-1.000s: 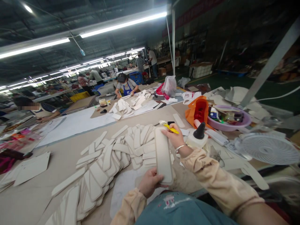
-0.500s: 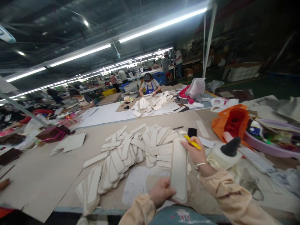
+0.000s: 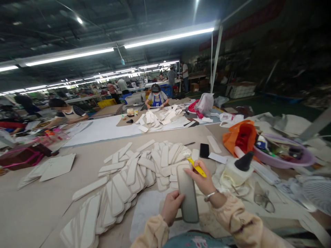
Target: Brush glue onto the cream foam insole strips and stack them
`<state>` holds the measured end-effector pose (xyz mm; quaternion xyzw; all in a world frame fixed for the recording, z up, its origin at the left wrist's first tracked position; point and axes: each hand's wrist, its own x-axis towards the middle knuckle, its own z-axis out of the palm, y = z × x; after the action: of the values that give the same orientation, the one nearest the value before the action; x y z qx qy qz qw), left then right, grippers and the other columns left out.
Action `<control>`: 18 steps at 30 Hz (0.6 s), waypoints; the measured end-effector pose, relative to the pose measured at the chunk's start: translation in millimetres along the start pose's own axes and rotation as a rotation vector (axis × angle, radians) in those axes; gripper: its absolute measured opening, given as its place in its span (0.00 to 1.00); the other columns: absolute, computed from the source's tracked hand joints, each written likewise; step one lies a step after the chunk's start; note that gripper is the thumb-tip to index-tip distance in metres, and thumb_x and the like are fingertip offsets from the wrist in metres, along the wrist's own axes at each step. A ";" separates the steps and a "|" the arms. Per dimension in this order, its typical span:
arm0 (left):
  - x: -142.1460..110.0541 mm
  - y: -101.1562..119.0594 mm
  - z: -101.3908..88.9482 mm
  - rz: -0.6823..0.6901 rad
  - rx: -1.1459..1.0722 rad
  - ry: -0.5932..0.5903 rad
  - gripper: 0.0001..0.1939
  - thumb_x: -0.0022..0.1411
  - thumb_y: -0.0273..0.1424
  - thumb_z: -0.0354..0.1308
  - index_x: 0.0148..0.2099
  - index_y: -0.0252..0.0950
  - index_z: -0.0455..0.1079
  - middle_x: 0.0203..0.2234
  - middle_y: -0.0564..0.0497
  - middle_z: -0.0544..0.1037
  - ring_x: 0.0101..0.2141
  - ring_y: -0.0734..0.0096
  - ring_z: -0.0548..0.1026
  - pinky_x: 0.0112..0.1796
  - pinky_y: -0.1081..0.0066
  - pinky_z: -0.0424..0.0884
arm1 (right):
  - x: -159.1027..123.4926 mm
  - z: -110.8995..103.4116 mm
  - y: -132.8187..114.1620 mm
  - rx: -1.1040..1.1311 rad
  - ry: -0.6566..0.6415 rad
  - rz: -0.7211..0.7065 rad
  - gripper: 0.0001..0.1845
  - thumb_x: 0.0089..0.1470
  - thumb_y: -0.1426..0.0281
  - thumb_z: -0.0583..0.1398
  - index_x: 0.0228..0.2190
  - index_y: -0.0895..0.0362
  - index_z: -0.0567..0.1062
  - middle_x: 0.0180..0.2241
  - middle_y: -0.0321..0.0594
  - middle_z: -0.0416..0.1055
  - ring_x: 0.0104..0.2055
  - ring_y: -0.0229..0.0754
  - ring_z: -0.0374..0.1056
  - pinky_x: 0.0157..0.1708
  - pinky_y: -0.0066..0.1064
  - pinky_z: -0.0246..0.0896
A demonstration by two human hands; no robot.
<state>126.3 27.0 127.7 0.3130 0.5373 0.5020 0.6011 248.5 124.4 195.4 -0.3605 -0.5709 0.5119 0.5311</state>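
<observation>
A long grey panel with rounded corners and a pale border [image 3: 188, 196] is held up over the table edge. My left hand [image 3: 172, 206] is closed on its left side, thumb on the face. At its top end, the fingers of my right hand [image 3: 203, 177] touch the panel while also gripping a yellow-handled brush [image 3: 198, 167] with a whitish, clotted head. Left of my hands, a fanned heap of similar pale panels [image 3: 124, 187] spreads over the table. Under my left hand lies a whitish sheet [image 3: 144, 206].
To the right stand a white bottle with a black nozzle [image 3: 238, 172], an orange bag [image 3: 229, 137] and a purple basin [image 3: 305, 160]. A black phone [image 3: 204, 150] lies beyond my right hand. Across the table a co-worker [image 3: 156, 98] sits behind another pile of pale pieces.
The panel has tilted and its face looks darker. My left hand has moved up its left edge. The view has shifted, so the table's contents sit further left.
</observation>
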 end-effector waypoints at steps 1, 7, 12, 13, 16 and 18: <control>0.5 -0.6 -6.0 0.007 0.010 -0.005 0.21 0.47 0.45 0.60 0.31 0.30 0.71 0.21 0.52 0.71 0.23 0.75 0.64 0.26 0.74 0.61 | -0.6 5.3 0.0 0.003 -0.005 0.002 0.20 0.41 0.62 0.64 0.28 0.52 0.58 0.19 0.25 0.53 0.20 0.33 0.52 0.20 0.25 0.48; -7.0 2.1 -40.0 0.017 0.020 -0.020 0.20 0.44 0.44 0.61 0.27 0.30 0.71 0.18 0.53 0.69 0.22 0.76 0.62 0.23 0.75 0.56 | -3.7 37.3 6.4 -0.072 0.030 0.040 0.21 0.39 0.61 0.65 0.27 0.53 0.59 0.17 0.24 0.52 0.18 0.32 0.50 0.18 0.24 0.46; -14.0 11.0 -71.2 0.026 -0.024 0.003 0.19 0.41 0.44 0.63 0.24 0.30 0.72 0.16 0.54 0.68 0.20 0.78 0.61 0.24 0.74 0.55 | 6.1 64.0 20.5 -0.074 0.076 0.085 0.21 0.38 0.60 0.66 0.26 0.53 0.60 0.21 0.28 0.63 0.23 0.35 0.62 0.23 0.25 0.59; -15.6 12.5 -79.8 0.023 -0.037 -0.002 0.19 0.40 0.44 0.63 0.25 0.30 0.73 0.16 0.54 0.69 0.20 0.77 0.61 0.24 0.74 0.56 | 9.4 69.5 23.4 -0.060 0.091 0.106 0.21 0.38 0.61 0.66 0.26 0.53 0.60 0.22 0.29 0.66 0.25 0.37 0.65 0.25 0.26 0.62; -22.2 16.1 -112.1 0.006 -0.091 0.030 0.20 0.39 0.44 0.64 0.26 0.30 0.73 0.18 0.53 0.71 0.21 0.77 0.63 0.24 0.74 0.57 | 17.0 84.2 32.3 0.043 0.110 0.171 0.21 0.38 0.61 0.66 0.28 0.53 0.60 0.27 0.34 0.72 0.32 0.43 0.71 0.32 0.31 0.69; -27.0 20.4 -139.5 -0.011 -0.133 0.117 0.19 0.40 0.43 0.64 0.27 0.30 0.73 0.18 0.52 0.72 0.20 0.76 0.64 0.23 0.75 0.58 | 18.7 90.6 39.9 0.119 0.099 0.193 0.21 0.38 0.61 0.66 0.29 0.53 0.61 0.30 0.38 0.74 0.35 0.46 0.72 0.34 0.34 0.71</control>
<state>-10.9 -15.1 123.6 0.2395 0.5389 0.5506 0.5908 151.5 132.6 169.2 -0.4066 -0.4753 0.5753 0.5271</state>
